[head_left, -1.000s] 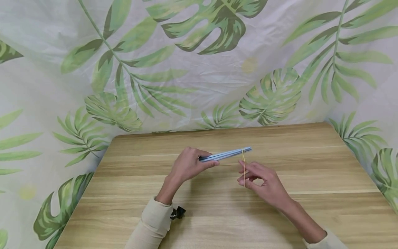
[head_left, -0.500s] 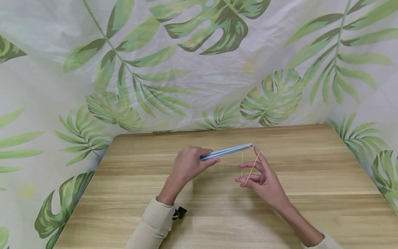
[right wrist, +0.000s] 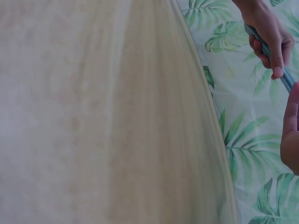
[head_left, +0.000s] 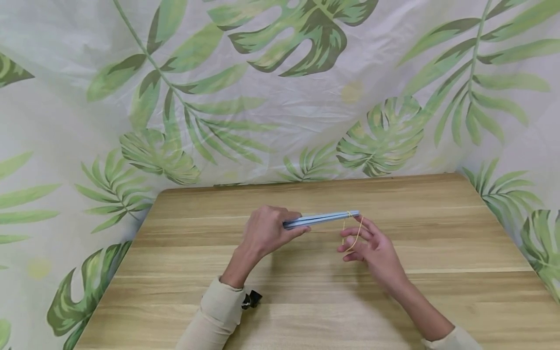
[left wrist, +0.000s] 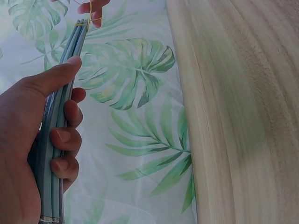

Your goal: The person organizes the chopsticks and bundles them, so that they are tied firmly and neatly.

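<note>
My left hand grips a bundle of slim blue chopsticks, thumb along one side and fingers curled round the other in the left wrist view. The bundle is held above the table, its tips pointing right. A thin yellow rubber band circles the sticks near those tips. From there its loose loop runs down over the fingers of my right hand, which hold it with the index fingertip right at the stick ends. In the right wrist view the right hand is partly cut off at the edge.
The wooden table spreads beneath both hands. A leaf-print cloth hangs behind its far edge and at both sides. A small black object shows beside the left sleeve.
The right index finger has risen to the stick tips. The rubber band's loop first hung straight down, then was stretched wide between the fingers, and now is slacker. The left hand keeps its grip.
</note>
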Action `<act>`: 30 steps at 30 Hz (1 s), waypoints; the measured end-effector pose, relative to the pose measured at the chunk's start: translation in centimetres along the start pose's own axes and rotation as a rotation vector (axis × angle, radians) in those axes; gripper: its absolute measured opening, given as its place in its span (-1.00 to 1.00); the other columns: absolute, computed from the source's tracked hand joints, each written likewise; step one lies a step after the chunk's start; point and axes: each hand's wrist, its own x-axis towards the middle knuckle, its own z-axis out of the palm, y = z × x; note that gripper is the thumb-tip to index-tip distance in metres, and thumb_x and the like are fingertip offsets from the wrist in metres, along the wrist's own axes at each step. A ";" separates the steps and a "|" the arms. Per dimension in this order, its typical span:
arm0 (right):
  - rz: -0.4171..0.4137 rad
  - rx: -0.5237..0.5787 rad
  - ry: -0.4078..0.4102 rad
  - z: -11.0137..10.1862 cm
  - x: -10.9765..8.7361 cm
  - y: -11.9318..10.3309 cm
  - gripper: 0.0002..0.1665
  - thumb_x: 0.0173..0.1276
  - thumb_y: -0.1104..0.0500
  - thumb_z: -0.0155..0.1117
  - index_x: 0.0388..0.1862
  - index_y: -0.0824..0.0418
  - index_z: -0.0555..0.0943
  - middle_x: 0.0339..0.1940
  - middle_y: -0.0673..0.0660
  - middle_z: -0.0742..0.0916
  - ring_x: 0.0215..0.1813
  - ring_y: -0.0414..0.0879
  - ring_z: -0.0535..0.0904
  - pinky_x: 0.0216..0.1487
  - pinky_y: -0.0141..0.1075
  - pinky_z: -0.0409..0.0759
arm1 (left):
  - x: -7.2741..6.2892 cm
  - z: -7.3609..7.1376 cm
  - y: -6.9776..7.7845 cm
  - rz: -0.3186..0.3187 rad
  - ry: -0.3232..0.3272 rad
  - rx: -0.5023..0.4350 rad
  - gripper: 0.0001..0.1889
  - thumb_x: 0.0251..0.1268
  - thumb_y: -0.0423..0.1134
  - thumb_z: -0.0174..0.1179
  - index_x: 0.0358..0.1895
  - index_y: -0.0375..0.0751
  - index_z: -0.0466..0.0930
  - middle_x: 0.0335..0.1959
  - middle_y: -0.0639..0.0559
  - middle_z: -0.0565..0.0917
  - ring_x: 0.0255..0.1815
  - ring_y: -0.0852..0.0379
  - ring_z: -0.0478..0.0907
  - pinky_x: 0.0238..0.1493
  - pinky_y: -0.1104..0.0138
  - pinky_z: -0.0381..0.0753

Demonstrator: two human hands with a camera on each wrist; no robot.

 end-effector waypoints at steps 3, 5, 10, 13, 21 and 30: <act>-0.013 0.021 -0.002 -0.4 0.1 0.1 -0.09 0.65 0.29 0.23 0.75 0.37 -0.04 0.07 -0.05 0.76 -0.12 -0.17 0.84 -0.09 -0.25 0.81 | 0.0 0.0 -0.2 0.013 -0.014 -0.005 -0.64 0.19 0.17 0.58 -0.10 0.03 0.93 -0.31 0.14 0.89 -0.55 0.34 0.66 -0.51 0.49 0.50; -0.029 0.029 0.000 -0.6 0.3 0.1 -0.14 0.66 0.29 0.22 0.74 0.37 0.02 0.04 -0.05 0.76 -0.15 -0.17 0.83 -0.11 -0.26 0.81 | -0.1 -0.1 -0.3 0.029 -0.019 -0.013 -0.64 0.20 0.17 0.57 -0.09 0.03 0.93 -0.30 0.14 0.89 -0.53 0.33 0.68 -0.49 0.48 0.53; -0.073 0.030 0.005 -1.0 0.4 0.0 -0.31 0.63 0.32 0.24 0.65 0.22 0.29 -0.01 -0.04 0.72 -0.22 -0.19 0.81 -0.15 -0.29 0.80 | -0.1 -0.2 -0.5 0.078 -0.031 -0.044 -0.65 0.22 0.15 0.56 -0.09 0.02 0.93 -0.29 0.12 0.89 -0.52 0.32 0.69 -0.48 0.47 0.55; -0.112 0.008 0.011 -1.2 0.4 -0.3 -0.37 0.60 0.38 0.25 0.58 0.18 0.42 -0.04 -0.02 0.70 -0.26 -0.19 0.79 -0.15 -0.28 0.81 | 0.0 -0.3 -0.5 0.095 -0.040 -0.063 -0.65 0.22 0.14 0.57 -0.09 0.01 0.93 -0.35 0.12 0.88 -0.57 0.35 0.62 -0.50 0.50 0.49; -0.129 -0.091 0.021 -1.5 0.3 -0.9 -0.47 0.54 0.44 0.27 0.44 0.24 0.56 -0.13 -0.03 0.69 -0.33 -0.18 0.79 -0.13 -0.21 0.82 | 0.1 -0.4 -0.4 0.124 -0.085 -0.095 -0.76 0.24 0.10 0.57 -0.17 0.09 0.92 -0.59 0.25 0.67 -0.66 0.45 0.22 -0.59 0.54 0.23; -0.079 -0.209 0.029 -1.6 0.2 -0.8 -0.57 0.54 0.31 0.37 0.34 0.27 0.60 -0.19 0.02 0.80 -0.32 -0.13 0.83 -0.06 -0.18 0.82 | 0.0 -0.5 -0.1 0.162 -0.143 -0.078 -0.73 0.25 0.08 0.57 -0.11 0.06 0.92 -0.50 0.23 0.75 -0.59 0.44 0.28 -0.49 0.54 0.34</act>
